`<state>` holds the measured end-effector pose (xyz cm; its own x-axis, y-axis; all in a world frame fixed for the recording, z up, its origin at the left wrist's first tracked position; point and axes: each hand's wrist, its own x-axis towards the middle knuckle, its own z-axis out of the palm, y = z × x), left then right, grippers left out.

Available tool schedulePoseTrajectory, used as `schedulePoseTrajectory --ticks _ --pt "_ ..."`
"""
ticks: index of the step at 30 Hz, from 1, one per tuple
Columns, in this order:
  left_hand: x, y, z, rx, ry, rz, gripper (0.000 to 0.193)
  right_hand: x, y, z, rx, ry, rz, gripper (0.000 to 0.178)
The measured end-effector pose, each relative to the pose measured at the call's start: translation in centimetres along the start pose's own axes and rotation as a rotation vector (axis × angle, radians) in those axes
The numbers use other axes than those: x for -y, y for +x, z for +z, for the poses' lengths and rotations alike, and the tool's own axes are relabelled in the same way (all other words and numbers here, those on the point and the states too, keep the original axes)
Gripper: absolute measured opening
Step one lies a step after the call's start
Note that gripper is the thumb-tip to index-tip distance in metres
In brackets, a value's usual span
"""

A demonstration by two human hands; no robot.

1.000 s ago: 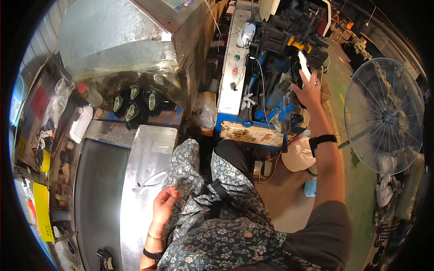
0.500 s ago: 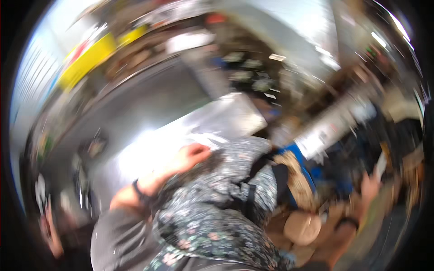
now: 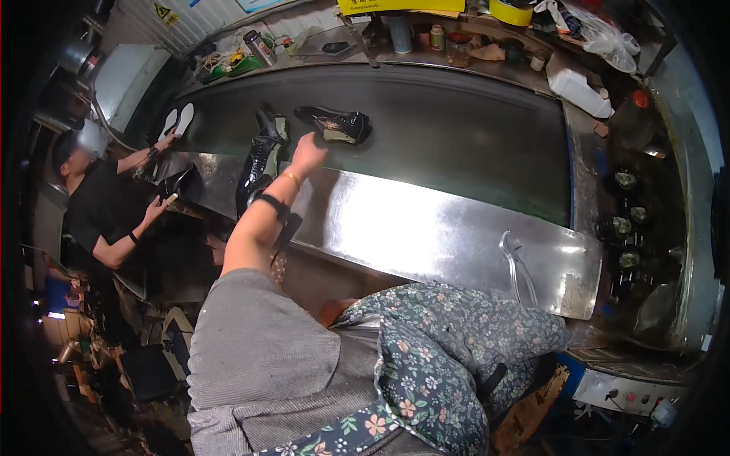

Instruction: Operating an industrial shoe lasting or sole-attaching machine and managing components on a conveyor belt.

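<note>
Conveyor belt [image 3: 456, 129], dark, carried one black shoe [image 3: 335, 124] near its front edge. Left hand [image 3: 308, 150] reached over the steel ledge [image 3: 426, 235], fingers loosely curled, at the shoe's near end; contact could not be told. Second black shoe [image 3: 261, 159] lay just left of the wrist. Right hand out of view. Co-worker's hand [image 3: 166, 140] held white insoles [image 3: 176, 121] further left.

Taking the black shoe [image 3: 334, 124] on the dark belt [image 3: 471, 144] as landmark: to its right the belt lies open all the way to the white jug [image 3: 579, 93]. To its left a tall black boot [image 3: 262, 156] and the left hand [image 3: 308, 152] crowd the edge. Behind it, bottles and jars [image 3: 426, 34] line the shelf. In front, the steel bench [image 3: 426, 235] rim is bare.
</note>
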<state>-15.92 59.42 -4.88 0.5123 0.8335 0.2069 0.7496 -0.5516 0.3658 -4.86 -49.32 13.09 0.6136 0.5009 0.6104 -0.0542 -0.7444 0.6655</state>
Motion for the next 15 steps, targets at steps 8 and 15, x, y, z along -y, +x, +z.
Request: schedulePoseTrajectory --ticks 8,15 --pt "-5.7 5.7 6.4 0.331 -0.236 -0.397 0.064 -5.6 -23.3 13.0 0.727 0.551 0.491 0.04" --pt "-7.5 6.3 8.2 0.146 -0.062 -0.181 0.082 0.7 -25.7 8.6 0.842 0.874 0.683 0.039"
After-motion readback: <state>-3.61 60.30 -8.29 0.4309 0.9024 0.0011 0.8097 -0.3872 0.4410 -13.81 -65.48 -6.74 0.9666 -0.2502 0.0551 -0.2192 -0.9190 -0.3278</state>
